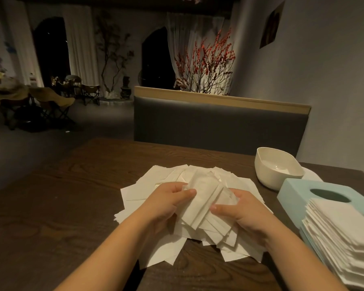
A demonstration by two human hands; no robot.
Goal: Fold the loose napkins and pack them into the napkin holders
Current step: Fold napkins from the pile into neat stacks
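A spread pile of loose white napkins [147,190] covers the middle of the dark wooden table. Above the pile I hold one folded napkin [200,204] between both hands. My left hand [166,203] pinches its left edge with thumb on top. My right hand [240,208] grips its right edge, fingers curled under the paper. To the right lies a light blue napkin holder [296,190] with an oval opening, and a stack of folded napkins [340,234] rests against its near side.
A white bowl-shaped holder [267,164] stands at the back right of the table [72,206]. A grey padded bench back [219,127] runs along the far table edge. A wall closes in on the right; chairs stand far off to the left.
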